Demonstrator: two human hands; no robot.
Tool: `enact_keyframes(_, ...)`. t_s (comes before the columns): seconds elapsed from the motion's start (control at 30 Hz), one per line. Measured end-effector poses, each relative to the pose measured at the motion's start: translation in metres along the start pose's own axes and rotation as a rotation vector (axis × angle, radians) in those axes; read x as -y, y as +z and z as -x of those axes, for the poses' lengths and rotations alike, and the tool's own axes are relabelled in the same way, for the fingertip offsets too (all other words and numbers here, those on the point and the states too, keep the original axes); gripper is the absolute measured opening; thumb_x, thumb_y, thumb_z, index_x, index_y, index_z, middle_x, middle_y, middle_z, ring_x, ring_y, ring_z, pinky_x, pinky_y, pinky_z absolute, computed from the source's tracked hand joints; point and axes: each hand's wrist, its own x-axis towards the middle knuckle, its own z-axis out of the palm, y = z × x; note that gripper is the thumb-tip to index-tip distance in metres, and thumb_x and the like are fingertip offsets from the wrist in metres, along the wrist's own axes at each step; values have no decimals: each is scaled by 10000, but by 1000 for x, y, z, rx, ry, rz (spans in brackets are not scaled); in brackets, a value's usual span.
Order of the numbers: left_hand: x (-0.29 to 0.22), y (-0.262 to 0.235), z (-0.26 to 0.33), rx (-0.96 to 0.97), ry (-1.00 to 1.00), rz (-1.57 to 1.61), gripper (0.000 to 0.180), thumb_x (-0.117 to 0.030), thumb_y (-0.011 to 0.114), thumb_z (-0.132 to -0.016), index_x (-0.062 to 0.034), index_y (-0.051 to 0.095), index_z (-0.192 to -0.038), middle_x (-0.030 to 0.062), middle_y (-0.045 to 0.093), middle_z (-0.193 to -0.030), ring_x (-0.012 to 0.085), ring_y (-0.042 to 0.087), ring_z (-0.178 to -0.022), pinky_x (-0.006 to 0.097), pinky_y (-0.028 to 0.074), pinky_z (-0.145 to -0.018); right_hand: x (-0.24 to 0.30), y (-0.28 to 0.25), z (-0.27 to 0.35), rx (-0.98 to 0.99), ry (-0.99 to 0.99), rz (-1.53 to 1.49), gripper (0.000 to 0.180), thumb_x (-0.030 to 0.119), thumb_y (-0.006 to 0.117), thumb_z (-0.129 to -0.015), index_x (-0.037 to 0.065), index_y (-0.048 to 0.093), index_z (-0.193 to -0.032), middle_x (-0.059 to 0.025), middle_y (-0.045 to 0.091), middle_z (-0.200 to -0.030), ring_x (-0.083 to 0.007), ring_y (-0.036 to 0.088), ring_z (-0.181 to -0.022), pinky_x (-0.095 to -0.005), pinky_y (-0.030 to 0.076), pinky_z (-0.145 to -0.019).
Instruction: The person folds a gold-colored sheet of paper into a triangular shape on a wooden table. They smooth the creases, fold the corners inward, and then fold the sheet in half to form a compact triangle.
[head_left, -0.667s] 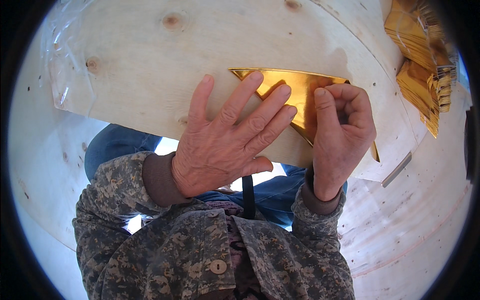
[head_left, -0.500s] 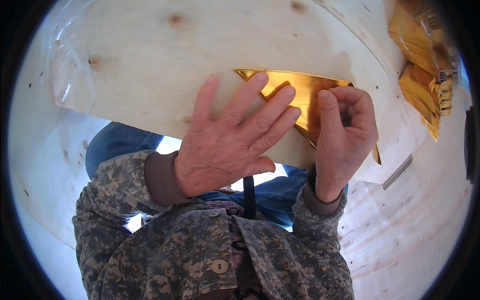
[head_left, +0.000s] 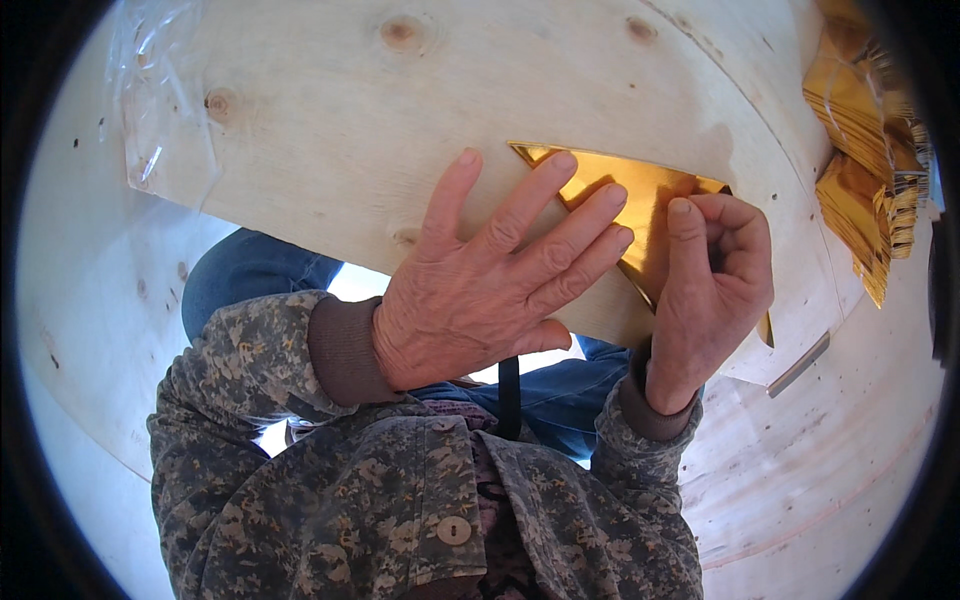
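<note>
Some fringed gold foil (head_left: 852,190) beyond the right hand (head_left: 715,285), clear plastic (head_left: 165,120) leftward.

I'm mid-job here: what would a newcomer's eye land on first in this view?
Probably the shiny gold sheet, right of centre on the pale wooden board, with the left hand spread partly over it and the right hand curled at its right part. Next would be the fringed gold bundle at the upper right, then the clear, glinting plastic at the upper left.

Foil sheet (head_left: 648,188) on board (head_left: 310,150); foil bundle (head_left: 852,195) right; plastic film (head_left: 165,110) left
</note>
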Motion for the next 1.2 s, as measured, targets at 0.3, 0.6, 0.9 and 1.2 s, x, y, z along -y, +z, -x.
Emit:
enact_keyframes(0.3, -1, -1, 0, 12, -3, -3, 745, -710, 284, -975, -217, 470, -1500, 30, 407, -1591, 341, 334, -1466, 682, 78, -1151, 1, -6, 0, 49, 31, -137, 276, 17, 721, -918, -19, 595, -1161, 1, 657, -771, -41, 594, -715, -170, 471, -661)
enact_keyframes(0.6, -3, 2, 4, 24, -18, -25, 772, -740, 264, -966, -223, 469, -1502, 34, 406, -1590, 351, 318, -1474, 684, 76, -1156, 5, -8, 3, 53, 116, -249, 314, -5, 713, -912, -24, 578, -1195, -3, 641, -739, -31, 576, -706, -153, 448, -654)
enact_keyframes(0.9, -2, 8, 7, -2, -15, 1, 781, -751, 278, -956, -236, 448, -1518, 35, 387, -1602, 349, 297, -1486, 681, 32, -1172, 1, -1, 2, 7, 59, -138, 237, -3, 718, -909, 8, 573, -1097, -4, 628, -724, -30, 559, -630, -162, 442, -570)
enact_keyframes(1.2, -2, 7, 4, -21, -26, 14, 768, -734, 254, -970, -231, 463, -1512, 23, 400, -1595, 339, 308, -1486, 666, 26, -1179, 2, -2, 0, 21, 45, -73, 235, -5, 721, -902, 3, 577, -1088, -11, 632, -724, -37, 562, -632, -173, 443, -572)
